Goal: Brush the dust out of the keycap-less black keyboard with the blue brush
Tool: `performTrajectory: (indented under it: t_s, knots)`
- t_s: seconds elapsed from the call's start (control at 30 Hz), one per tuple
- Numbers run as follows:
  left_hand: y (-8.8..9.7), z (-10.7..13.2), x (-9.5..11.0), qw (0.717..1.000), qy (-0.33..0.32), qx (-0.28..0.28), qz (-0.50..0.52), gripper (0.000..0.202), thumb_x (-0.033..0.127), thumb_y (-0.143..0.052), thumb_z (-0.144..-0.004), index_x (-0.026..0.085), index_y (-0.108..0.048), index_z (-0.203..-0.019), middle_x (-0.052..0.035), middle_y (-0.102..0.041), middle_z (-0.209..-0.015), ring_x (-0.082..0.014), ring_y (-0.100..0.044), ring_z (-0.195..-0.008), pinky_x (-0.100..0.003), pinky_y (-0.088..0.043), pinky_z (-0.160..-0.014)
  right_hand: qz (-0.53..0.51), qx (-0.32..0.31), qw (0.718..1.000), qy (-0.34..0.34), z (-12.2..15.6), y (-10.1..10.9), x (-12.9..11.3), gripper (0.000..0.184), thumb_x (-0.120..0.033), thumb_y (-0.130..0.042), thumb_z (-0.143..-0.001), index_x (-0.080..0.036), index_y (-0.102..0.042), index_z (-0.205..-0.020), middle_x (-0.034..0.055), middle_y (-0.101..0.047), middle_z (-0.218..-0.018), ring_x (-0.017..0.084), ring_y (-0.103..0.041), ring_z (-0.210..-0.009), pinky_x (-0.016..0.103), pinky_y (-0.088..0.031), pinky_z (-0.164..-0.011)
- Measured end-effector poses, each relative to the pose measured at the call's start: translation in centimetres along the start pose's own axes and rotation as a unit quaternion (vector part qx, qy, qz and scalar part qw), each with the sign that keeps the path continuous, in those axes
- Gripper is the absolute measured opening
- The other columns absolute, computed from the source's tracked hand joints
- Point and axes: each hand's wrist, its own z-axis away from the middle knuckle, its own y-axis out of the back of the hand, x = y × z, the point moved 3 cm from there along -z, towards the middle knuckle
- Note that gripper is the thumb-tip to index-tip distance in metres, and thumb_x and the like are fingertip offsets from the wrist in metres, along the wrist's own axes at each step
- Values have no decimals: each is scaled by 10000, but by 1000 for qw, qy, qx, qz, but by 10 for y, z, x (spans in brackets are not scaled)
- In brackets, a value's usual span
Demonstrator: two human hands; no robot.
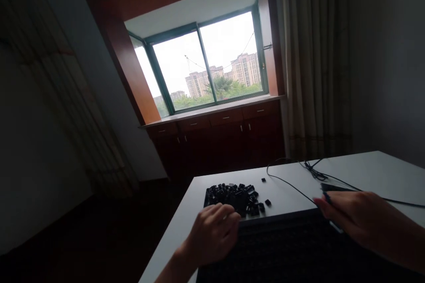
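Observation:
A dark keyboard [282,247] lies along the near side of the white table, its face too dim to make out single keys. My left hand [215,232] is at its far left corner with the fingers curled closed; whether anything is inside them is hidden. Over the far right part of the keyboard, my right hand [357,212] is closed in a pinch, with a small dark piece at the fingertips that I cannot name. Just beyond my left hand sits a heap of black keycaps [229,194], several of them loose at its right side.
A black cable [288,182] runs over the white table [292,192] to a bundled coil [315,172]. One stray keycap [263,180] lies near the far edge. Past the table stand a dark red cabinet [215,141] below a window, and a curtain [318,75].

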Motion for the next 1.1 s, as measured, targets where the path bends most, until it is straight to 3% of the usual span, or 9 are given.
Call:
performTrajectory:
  t_s: [0.1, 0.23, 0.37, 0.47, 0.6, 0.77, 0.87, 0.97, 1.1]
  knots:
    - [3, 21, -38, 995, 98, -3, -13, 190, 161, -466, -968, 195, -614, -855, -31, -624, -760, -141, -578, -652, -273, -441, -611, -27, -94, 995, -12, -30, -16, 4, 431, -481, -478, -1041, -220, -591, -717, -2, -637, -602, 148, -563, -485, 287, -397, -482]
    - [-5, 55, -73, 968, 234, -86, -38, 401, 305, -411, -1040, 186, -485, -664, 13, -508, -579, -106, -433, -507, -267, -320, -559, -102, -91, 989, -47, -39, -26, 28, 416, -536, -423, -1046, -215, -618, -867, 0, -652, -666, 165, -605, -533, 293, -476, -517]
    - [-15, 72, -85, 914, 372, -158, 35, 527, 483, -333, -1058, 186, -466, -644, -2, -519, -572, -126, -454, -528, -268, -311, -591, -149, -63, 982, -103, -22, -28, 48, 421, -552, -409, -1044, -215, -641, -947, 22, -688, -748, 175, -634, -586, 313, -530, -565]
    - [-21, 71, -81, 904, 381, -184, 58, 546, 504, -315, -1054, 188, -467, -636, -3, -521, -576, -136, -455, -542, -276, -294, -622, -173, -60, 974, -133, -13, -30, 43, 460, -553, -348, -1058, -221, -659, -990, 35, -697, -768, 181, -635, -608, 309, -525, -550]
    - [-26, 67, -73, 897, 388, -197, 70, 562, 525, -319, -1046, 189, -506, -636, -2, -515, -581, -143, -458, -565, -274, -298, -643, -194, -97, 969, -118, -11, -35, 22, 490, -558, -343, -1059, -214, -680, -967, 49, -719, -799, 186, -658, -672, 305, -531, -603]
    - [-25, 66, -71, 898, 394, -190, 54, 579, 543, -332, -1044, 184, -522, -632, 9, -485, -569, -130, -421, -560, -275, -271, -632, -144, -154, 976, -48, -8, -43, 20, 449, -496, -359, -1074, -208, -669, -927, 33, -710, -778, 180, -671, -675, 312, -519, -636]
    - [-27, 67, -72, 901, 386, -188, 57, 578, 556, -345, -1043, 183, -555, -654, -1, -555, -598, -131, -480, -580, -280, -281, -643, -58, -97, 994, 2, -6, -42, 26, 405, -449, -388, -1074, -193, -658, -913, 30, -673, -734, 174, -626, -610, 321, -471, -607]
    - [-30, 70, -73, 900, 389, -185, 63, 572, 573, -363, -1039, 184, -573, -676, -10, -615, -647, -138, -548, -626, -279, -296, -659, -33, -47, 997, 59, -6, -39, 23, 293, -370, -428, -1072, -184, -638, -989, 42, -688, -830, 166, -634, -668, 312, -461, -646]
    - [-31, 71, -75, 901, 388, -187, 56, 583, 582, -376, -1034, 182, -513, -633, 10, -513, -573, -122, -472, -570, -284, -271, -634, -11, -46, 993, 106, -6, -39, 15, 291, -321, -420, -1076, -176, -608, -908, 26, -642, -754, 146, -587, -611, 297, -431, -610]
